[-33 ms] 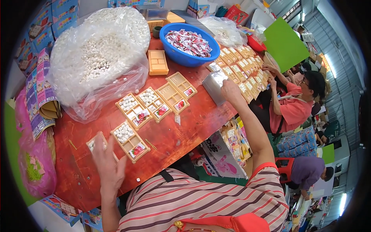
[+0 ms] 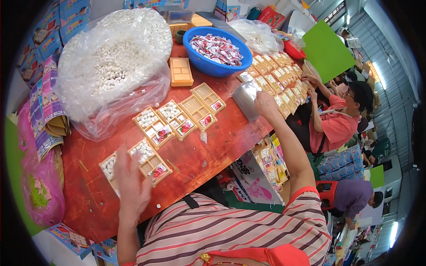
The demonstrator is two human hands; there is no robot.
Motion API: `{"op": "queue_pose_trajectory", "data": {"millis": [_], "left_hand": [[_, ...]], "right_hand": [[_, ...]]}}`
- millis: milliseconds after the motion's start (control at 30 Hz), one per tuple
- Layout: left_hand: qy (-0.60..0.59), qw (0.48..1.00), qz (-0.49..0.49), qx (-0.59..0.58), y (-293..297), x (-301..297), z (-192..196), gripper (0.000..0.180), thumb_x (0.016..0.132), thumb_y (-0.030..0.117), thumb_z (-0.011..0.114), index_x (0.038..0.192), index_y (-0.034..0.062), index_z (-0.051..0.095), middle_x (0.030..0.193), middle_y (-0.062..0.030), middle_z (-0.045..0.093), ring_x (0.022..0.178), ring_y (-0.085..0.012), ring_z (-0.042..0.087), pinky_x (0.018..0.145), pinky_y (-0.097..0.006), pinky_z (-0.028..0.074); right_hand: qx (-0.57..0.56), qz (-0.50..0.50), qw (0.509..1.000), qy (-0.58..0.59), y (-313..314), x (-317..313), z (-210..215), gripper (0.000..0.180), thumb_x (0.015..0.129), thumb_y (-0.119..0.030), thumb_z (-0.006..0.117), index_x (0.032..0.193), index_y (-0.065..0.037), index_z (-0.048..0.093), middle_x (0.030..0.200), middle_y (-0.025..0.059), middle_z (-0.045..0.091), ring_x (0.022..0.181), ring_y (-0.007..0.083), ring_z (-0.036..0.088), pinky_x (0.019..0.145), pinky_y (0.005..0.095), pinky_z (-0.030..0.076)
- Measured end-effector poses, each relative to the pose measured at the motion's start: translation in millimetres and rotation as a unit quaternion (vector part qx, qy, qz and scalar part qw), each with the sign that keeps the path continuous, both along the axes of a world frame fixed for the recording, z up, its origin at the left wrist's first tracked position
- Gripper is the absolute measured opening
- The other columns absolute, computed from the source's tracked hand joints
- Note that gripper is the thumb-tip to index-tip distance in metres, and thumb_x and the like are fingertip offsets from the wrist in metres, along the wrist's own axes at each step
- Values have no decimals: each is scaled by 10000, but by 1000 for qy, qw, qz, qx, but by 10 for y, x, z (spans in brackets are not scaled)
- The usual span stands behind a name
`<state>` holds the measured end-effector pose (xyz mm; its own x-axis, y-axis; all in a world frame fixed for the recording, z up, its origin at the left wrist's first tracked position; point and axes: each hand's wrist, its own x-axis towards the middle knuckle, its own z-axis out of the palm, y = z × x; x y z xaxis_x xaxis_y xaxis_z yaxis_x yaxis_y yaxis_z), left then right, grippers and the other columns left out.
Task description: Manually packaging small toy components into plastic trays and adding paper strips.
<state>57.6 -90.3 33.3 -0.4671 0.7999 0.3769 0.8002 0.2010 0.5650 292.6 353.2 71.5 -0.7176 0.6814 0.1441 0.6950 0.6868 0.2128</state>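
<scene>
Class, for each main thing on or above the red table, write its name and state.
Left hand: blurred, grip unclear
Right hand: at silvery container, grip unclear
Clear bag: loaded with white pieces
Blue basin: heaped with packets
Orange tray beside basin: compartments empty
Tray beside left hand: partly filled
Tray just below basin: holds one packet

Left hand [image 2: 133, 188] blurred, fingers extended forward, thumb apart, left forearm [image 2: 127, 235] low in frame; right arm [image 2: 290, 148] stretched forward, right hand [image 2: 266, 104] bunched, fingers mostly hidden.

Bright light, blurry left hand [image 2: 134, 186]
</scene>
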Motion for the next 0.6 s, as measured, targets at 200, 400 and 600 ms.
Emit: {"op": "queue_pose_trajectory", "data": {"millis": [200,400,600], "left_hand": [[22,969,-243,23,1455,635,157,680,817,251,662,1416,52,408,1480,-238,319,1394,-388,288,1098,-515,249],[-291,891,-336,88,1997,954,-171,749,894,293,581,1504,39,228,1535,-219,250,1408,-340,279,1160,-446,187],[-764,594,-226,111,1906,753,-314,516,920,245,577,1357,25,414,1262,-183,527,1156,-258,533,966,-372,421]], "right_hand": [[0,36,999,22,156,194,-19,196,832,-98,514,754,19,650,781,179,613,816,343,627,751,444,516],[-150,99,942,282,-583,253,577,167,861,-149,522,831,4,580,830,143,597,811,260,585,727,342,455],[-707,91,600,364,-1168,130,181,145,902,-164,548,857,-28,572,970,86,607,842,150,593,770,274,450]]}}
